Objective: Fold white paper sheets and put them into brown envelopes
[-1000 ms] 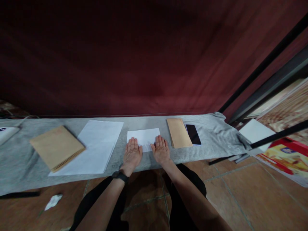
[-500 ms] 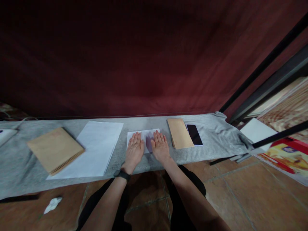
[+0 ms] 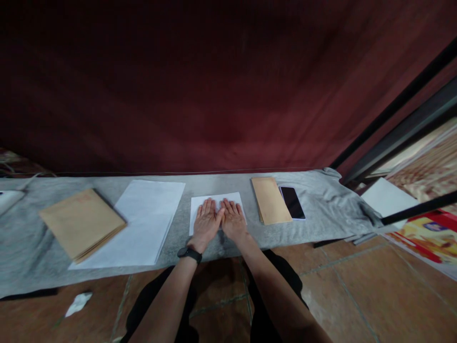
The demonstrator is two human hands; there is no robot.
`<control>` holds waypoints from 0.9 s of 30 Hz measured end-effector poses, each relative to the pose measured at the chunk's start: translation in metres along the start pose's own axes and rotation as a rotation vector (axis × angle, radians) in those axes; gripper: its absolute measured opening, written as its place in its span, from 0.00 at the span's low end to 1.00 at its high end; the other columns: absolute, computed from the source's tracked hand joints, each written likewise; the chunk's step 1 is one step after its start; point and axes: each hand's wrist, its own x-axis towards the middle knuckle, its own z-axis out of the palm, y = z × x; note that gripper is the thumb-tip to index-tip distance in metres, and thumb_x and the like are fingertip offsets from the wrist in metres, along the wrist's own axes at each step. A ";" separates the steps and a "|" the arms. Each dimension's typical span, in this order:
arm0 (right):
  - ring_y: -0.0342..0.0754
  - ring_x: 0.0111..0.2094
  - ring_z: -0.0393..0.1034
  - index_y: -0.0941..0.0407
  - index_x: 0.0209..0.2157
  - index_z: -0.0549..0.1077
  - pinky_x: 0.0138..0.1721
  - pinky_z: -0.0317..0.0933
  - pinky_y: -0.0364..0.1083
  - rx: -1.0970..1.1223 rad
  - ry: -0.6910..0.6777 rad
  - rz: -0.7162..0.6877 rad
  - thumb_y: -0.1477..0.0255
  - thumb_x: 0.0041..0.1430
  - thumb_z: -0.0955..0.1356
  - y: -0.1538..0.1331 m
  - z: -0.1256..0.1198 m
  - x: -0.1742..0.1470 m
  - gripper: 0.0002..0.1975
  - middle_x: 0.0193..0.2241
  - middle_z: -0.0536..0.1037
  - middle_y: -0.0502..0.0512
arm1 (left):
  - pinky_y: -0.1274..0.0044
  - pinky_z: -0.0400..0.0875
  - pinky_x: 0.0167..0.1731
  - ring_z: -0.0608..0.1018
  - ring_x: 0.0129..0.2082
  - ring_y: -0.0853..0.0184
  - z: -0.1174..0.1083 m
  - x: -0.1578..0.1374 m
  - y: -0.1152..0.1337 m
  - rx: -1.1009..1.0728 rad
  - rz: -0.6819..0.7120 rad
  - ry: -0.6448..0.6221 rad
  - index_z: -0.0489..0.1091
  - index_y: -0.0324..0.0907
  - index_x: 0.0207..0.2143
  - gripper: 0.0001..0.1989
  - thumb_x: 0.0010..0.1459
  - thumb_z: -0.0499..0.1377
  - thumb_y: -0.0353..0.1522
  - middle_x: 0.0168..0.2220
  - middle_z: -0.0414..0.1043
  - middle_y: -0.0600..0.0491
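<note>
Brown papers point(image 3: 83, 224) overlapped larger white paper point(image 3: 146, 219). The left hand point(image 3: 206, 223) lay flat, grip spread, on a small white sheet point(image 3: 195, 206) on the tabletop point(image 3: 324, 209); the right hand point(image 3: 233, 220), just beside, lay likewise. Rightward lay a brown stack point(image 3: 272, 201) and a phone point(image 3: 293, 203).

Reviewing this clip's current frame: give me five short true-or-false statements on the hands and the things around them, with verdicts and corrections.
1. The left hand and right hand rest on the small white paper. True.
2. The dark wristband is on the right arm. False: the wristband is on the left arm.
3. The phone lies right of the narrow brown stack. True.
4. The wide brown stack lies beneath the large white sheets. False: it lies partly on top of them.
5. A white scrap lies on the floor. True.
</note>
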 end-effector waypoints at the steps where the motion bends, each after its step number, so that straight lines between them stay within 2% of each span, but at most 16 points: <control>1: 0.55 0.70 0.48 0.60 0.68 0.57 0.68 0.43 0.57 -0.006 0.012 0.026 0.68 0.72 0.54 0.000 0.001 0.001 0.26 0.68 0.55 0.58 | 0.61 0.51 0.67 0.54 0.70 0.56 -0.001 0.000 -0.001 0.023 -0.022 -0.001 0.56 0.30 0.66 0.36 0.69 0.37 0.48 0.68 0.54 0.36; 6: 0.56 0.69 0.49 0.63 0.68 0.55 0.68 0.43 0.57 -0.032 0.068 0.145 0.65 0.73 0.54 0.008 0.006 0.000 0.28 0.68 0.54 0.63 | 0.64 0.49 0.68 0.51 0.71 0.55 -0.010 -0.002 0.001 0.129 -0.152 -0.047 0.52 0.24 0.67 0.38 0.69 0.37 0.47 0.69 0.49 0.34; 11: 0.56 0.69 0.51 0.64 0.68 0.56 0.67 0.45 0.58 -0.050 0.098 0.213 0.65 0.73 0.54 0.020 0.004 -0.003 0.28 0.68 0.55 0.65 | 0.62 0.49 0.67 0.53 0.70 0.52 -0.019 -0.001 -0.002 0.143 -0.290 -0.076 0.53 0.23 0.66 0.37 0.69 0.38 0.46 0.69 0.49 0.34; 15: 0.58 0.68 0.53 0.65 0.66 0.60 0.66 0.48 0.58 -0.030 0.129 0.282 0.65 0.74 0.53 0.024 -0.003 -0.001 0.27 0.66 0.60 0.67 | 0.59 0.51 0.67 0.57 0.68 0.48 -0.025 -0.004 -0.008 0.127 -0.381 0.052 0.58 0.19 0.63 0.38 0.69 0.39 0.45 0.66 0.56 0.29; 17: 0.58 0.68 0.52 0.66 0.65 0.61 0.66 0.47 0.59 -0.022 0.157 0.300 0.65 0.74 0.53 0.024 -0.006 0.001 0.27 0.66 0.60 0.68 | 0.58 0.50 0.67 0.58 0.68 0.48 -0.028 -0.004 -0.008 0.104 -0.352 0.158 0.59 0.18 0.63 0.37 0.70 0.38 0.44 0.65 0.59 0.28; 20: 0.57 0.69 0.50 0.64 0.67 0.59 0.67 0.45 0.59 0.011 0.194 0.210 0.66 0.74 0.53 0.021 -0.011 0.008 0.27 0.68 0.57 0.66 | 0.60 0.49 0.68 0.55 0.70 0.53 -0.028 0.000 -0.006 0.020 -0.179 0.234 0.58 0.24 0.64 0.33 0.71 0.35 0.41 0.66 0.58 0.34; 23: 0.55 0.69 0.49 0.60 0.67 0.59 0.68 0.46 0.57 0.082 0.165 0.050 0.66 0.74 0.52 0.014 -0.010 0.014 0.26 0.68 0.57 0.59 | 0.63 0.51 0.68 0.56 0.70 0.58 -0.024 0.009 -0.002 -0.100 -0.039 0.154 0.59 0.29 0.65 0.31 0.71 0.34 0.39 0.67 0.59 0.40; 27: 0.52 0.69 0.49 0.57 0.66 0.60 0.68 0.46 0.55 0.101 0.062 -0.046 0.69 0.74 0.51 0.005 -0.006 0.021 0.25 0.67 0.61 0.55 | 0.64 0.52 0.67 0.57 0.69 0.61 -0.017 0.020 0.001 -0.169 0.017 0.039 0.61 0.32 0.64 0.31 0.72 0.32 0.39 0.66 0.61 0.42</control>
